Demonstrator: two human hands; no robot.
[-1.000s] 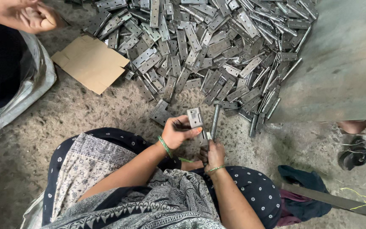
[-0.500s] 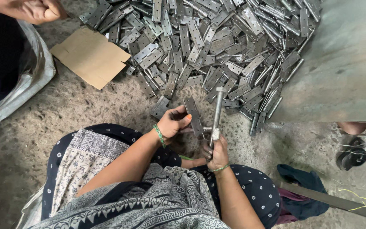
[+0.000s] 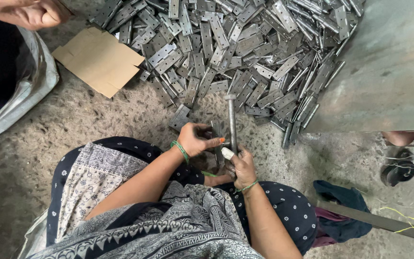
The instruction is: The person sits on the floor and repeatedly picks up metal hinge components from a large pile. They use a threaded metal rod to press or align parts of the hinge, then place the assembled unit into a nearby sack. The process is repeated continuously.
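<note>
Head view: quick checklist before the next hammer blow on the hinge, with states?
1. Hammer held: right hand wrapped round the lower handle, head raised. Ok.
2. Hinge piece steadied: left hand pinches it upright beside the hammer shaft. Ok.
3. Left fingertips away from the strike path: they sit right against the shaft. Not ok.
4. Pin seated in the hinge: hidden by the hands. Cannot tell.
5. Supply near: pile of hinges just ahead. Ok.
6. Other person's hand apart from the work. Ok.
</note>
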